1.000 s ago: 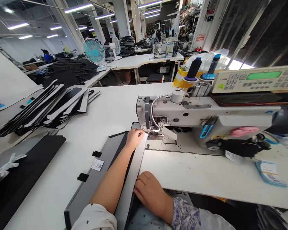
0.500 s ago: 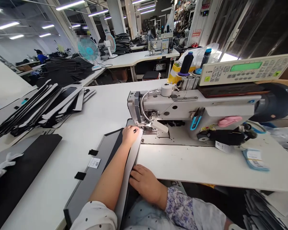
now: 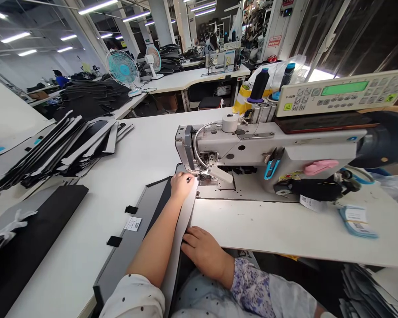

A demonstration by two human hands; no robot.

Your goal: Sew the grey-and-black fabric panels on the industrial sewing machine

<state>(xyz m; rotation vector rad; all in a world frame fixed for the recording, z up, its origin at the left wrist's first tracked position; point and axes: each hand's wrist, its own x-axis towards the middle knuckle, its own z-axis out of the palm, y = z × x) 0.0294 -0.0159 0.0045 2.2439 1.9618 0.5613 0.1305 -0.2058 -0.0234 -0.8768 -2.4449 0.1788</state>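
A long grey panel (image 3: 132, 243) with a black inner face lies on the white table (image 3: 146, 145), running up to the sewing machine (image 3: 252, 152). My left hand (image 3: 181, 185) presses its folded edge just in front of the presser foot (image 3: 199, 176), fingers curled on the material. My right hand (image 3: 204, 251) rests lower down on the same edge at the table's front, fingers bent and pressing it flat. A white label (image 3: 133, 224) and two black tabs (image 3: 114, 241) sit on the panel's left side.
Stacked black and grey panels (image 3: 63, 145) lie at the left, a black sheet (image 3: 29, 238) nearer me. Thread cones (image 3: 259, 86) and a control panel (image 3: 345, 95) sit above the machine; blue tags (image 3: 358, 221) lie at right. Fans (image 3: 122, 68) and another person (image 3: 59, 79) are behind.
Both hands stay on the panel's edge near the needle. The view has shifted slightly; the panel and hands show little movement.
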